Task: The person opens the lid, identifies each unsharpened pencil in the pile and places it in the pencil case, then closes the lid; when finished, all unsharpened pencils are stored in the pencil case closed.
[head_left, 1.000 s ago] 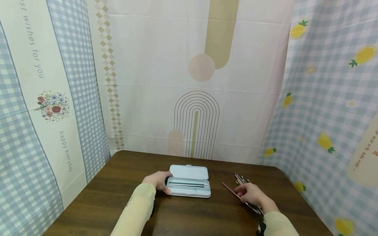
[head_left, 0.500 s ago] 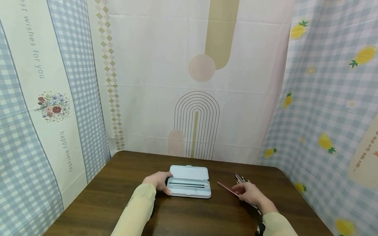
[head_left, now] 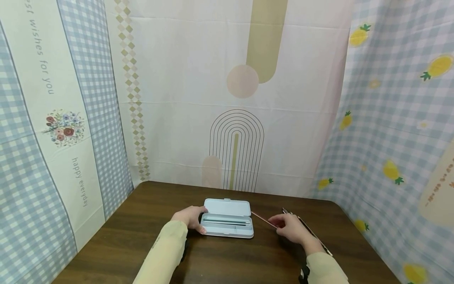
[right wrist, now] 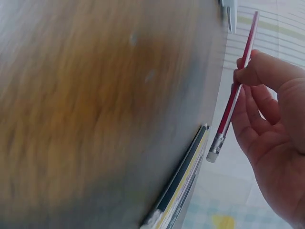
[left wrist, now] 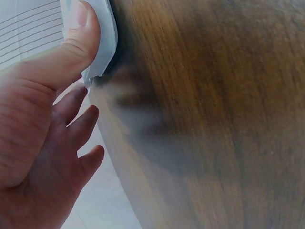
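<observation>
A pale blue pencil case (head_left: 227,207) lies with its lid folded back on the table, pencils (head_left: 223,222) in its rear compartment. My left hand (head_left: 188,218) holds the case's left end; in the left wrist view the thumb (left wrist: 82,40) presses its edge and the other fingers are loosely bent. Between thumb and fingertips my right hand (head_left: 292,230) pinches a red pencil (right wrist: 233,102) with a metal ferrule and white eraser. Its far end points toward the case's right side in the head view. Beneath and beyond this hand lie several loose pencils (right wrist: 183,176), partly hidden.
The brown wooden table (head_left: 227,264) reaches back to a pale printed curtain (head_left: 170,130). Checked curtains hang at the left (head_left: 101,106) and right (head_left: 390,118).
My right hand has moved left from the loose pencils, carrying the red pencil closer to the case. The left hand and the case stay in place.
</observation>
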{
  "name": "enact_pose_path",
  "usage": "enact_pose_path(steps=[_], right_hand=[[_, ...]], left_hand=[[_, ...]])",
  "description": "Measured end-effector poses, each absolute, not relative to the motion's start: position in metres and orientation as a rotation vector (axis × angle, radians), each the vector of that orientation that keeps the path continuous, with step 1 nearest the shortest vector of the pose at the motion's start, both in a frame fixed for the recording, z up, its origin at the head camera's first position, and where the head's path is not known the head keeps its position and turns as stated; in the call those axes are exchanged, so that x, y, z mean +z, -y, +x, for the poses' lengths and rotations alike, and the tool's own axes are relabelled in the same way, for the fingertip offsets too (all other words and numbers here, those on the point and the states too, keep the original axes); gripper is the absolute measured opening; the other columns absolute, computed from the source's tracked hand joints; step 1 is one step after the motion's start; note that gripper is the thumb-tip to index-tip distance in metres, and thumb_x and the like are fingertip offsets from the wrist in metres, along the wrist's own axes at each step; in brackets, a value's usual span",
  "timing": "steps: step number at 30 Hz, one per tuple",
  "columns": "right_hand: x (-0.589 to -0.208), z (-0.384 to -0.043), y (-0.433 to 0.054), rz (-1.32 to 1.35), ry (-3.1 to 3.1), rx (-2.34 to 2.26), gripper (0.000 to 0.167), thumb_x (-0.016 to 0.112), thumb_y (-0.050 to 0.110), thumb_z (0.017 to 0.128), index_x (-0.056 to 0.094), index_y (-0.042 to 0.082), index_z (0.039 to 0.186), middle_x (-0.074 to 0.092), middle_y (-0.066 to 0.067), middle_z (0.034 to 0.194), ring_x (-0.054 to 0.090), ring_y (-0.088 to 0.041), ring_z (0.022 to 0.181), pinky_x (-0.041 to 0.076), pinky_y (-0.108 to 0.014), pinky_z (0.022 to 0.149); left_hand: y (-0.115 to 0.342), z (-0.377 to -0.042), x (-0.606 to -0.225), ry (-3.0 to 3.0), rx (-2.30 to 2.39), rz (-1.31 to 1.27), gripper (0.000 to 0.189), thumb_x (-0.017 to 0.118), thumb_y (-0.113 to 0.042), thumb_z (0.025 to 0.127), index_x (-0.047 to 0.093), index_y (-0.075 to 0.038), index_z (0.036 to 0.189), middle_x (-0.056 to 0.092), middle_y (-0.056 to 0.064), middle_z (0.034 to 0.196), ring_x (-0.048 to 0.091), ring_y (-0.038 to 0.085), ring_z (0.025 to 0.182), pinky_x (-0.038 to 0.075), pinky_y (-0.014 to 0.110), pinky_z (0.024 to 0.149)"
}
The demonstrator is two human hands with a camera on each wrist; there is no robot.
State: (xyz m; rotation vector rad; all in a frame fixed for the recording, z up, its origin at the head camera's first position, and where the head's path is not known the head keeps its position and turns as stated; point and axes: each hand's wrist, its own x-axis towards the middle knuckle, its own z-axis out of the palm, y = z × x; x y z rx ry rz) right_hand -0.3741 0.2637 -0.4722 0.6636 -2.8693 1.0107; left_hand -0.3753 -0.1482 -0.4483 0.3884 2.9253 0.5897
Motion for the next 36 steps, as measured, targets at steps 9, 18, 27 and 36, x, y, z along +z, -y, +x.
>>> enact_pose_path(steps=[9,18,27,36], right_hand=[[-0.471,-0.381,-0.239,0.69,2.807,0.952,0.034,0.071,-0.011,0.088,0.08,0.007,0.115,0.076,-0.008,0.105,0.064,-0.016,0.088,0.056,-0.039,0.079],[-0.47,-0.381,-0.214,0.692,2.782,0.896,0.032,0.071,-0.012,0.09,0.082,0.009,0.111,0.076,-0.004,0.103,0.063,-0.016,0.089,0.058,-0.044,0.084],[-0.472,-0.383,-0.198,0.791,2.769,0.832,0.033,0.07,-0.013,0.09,0.083,0.008,0.112,0.076,-0.001,0.106,0.064,-0.016,0.091,0.058,-0.044,0.083],[-0.472,-0.385,-0.184,0.847,2.773,0.795,0.031,0.072,-0.011,0.092,0.084,0.01,0.111,0.077,-0.004,0.107,0.067,-0.018,0.096,0.059,-0.048,0.087]], left_hand=[[0.148,-0.377,-0.449,-2.927,0.585,0.395,0.081,0.1,-0.027,0.074,0.064,-0.013,0.145,0.064,0.015,0.144,0.058,0.035,0.133,0.046,0.058,0.111],[0.149,-0.375,-0.449,-2.927,0.595,0.392,0.082,0.1,-0.028,0.074,0.064,-0.013,0.145,0.064,0.015,0.144,0.058,0.035,0.134,0.046,0.058,0.111],[0.149,-0.374,-0.447,-2.927,0.596,0.384,0.082,0.1,-0.028,0.074,0.063,-0.013,0.146,0.064,0.015,0.145,0.059,0.034,0.133,0.046,0.058,0.11],[0.147,-0.371,-0.444,-2.927,0.59,0.384,0.082,0.1,-0.028,0.075,0.063,-0.013,0.147,0.064,0.015,0.145,0.059,0.035,0.133,0.046,0.059,0.11]])
